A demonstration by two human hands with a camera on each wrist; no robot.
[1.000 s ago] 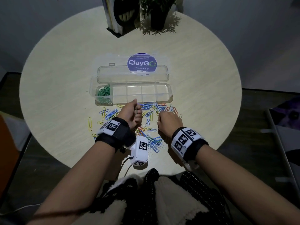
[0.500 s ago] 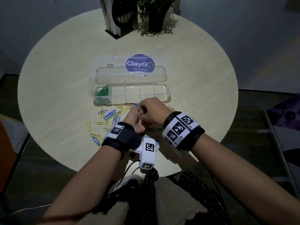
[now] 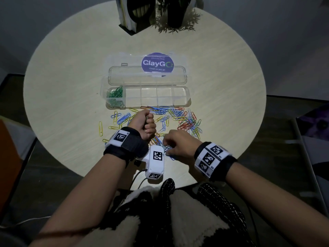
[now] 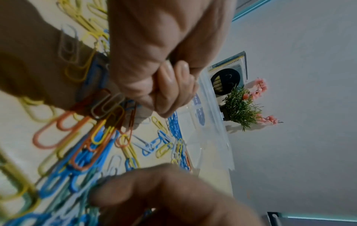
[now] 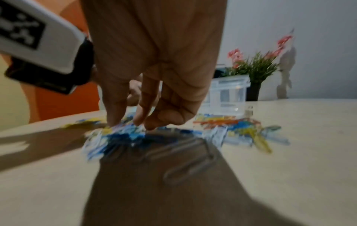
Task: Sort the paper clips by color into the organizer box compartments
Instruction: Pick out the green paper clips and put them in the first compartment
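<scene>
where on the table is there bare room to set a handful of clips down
Bare tabletop lies left of the organizer box, and right of it toward the table's edge. Also bare between the box lid and the plant pot. Crowded: loose clips in front of the box, around the left hand and right hand.

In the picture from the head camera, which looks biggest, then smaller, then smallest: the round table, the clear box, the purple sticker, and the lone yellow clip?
1. Round table
2. Clear box
3. Purple sticker
4. Lone yellow clip
</scene>
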